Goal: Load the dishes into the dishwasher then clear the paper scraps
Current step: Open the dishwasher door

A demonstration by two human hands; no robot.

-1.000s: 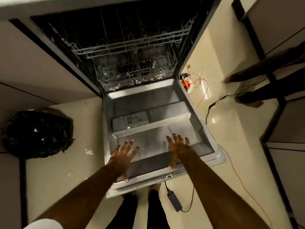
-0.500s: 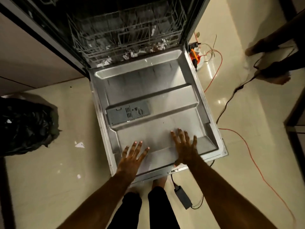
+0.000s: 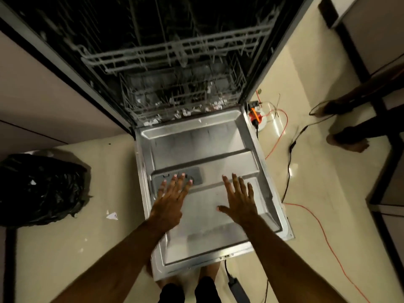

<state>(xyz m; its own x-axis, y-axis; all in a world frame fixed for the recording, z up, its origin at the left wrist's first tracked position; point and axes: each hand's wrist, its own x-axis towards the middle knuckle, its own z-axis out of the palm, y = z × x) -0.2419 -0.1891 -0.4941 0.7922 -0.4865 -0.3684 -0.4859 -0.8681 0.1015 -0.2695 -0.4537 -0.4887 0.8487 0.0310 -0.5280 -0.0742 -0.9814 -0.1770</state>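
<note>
**Dishwasher Door Lowered, Both Hands Spread Over the Inner Panel**

The dishwasher door (image 3: 203, 147) is lying fully open and level, with its steel inner panel facing up. The left hand (image 3: 171, 200) is being held palm down over the left part of the panel, fingers straight and fanned apart. Its fingertips are overlapping the grey detergent dispenser (image 3: 196, 174). The right hand (image 3: 240, 200) is being held palm down over the right part of the panel, fingers spread, thumb pointing toward the left hand. Neither hand is gripping anything. Whether the palms are pressing on the panel or hanging just above it cannot be told.

Behind the door, the lower rack (image 3: 181, 95) is sitting inside the tub, with the upper rack (image 3: 175, 51) above it. White paper scraps (image 3: 185, 111) are lying along the front edge of the lower rack, just beside the door's hinge line. One further paper scrap (image 3: 112, 216) is lying on the floor (image 3: 65, 248) to the left of the door, near a black rubbish bag (image 3: 41, 189).

To the right of the door, an orange cable (image 3: 323, 232) and a black cable (image 3: 289, 167) are trailing across the floor. Another person's feet (image 3: 347, 141) are standing at the far right.
</note>
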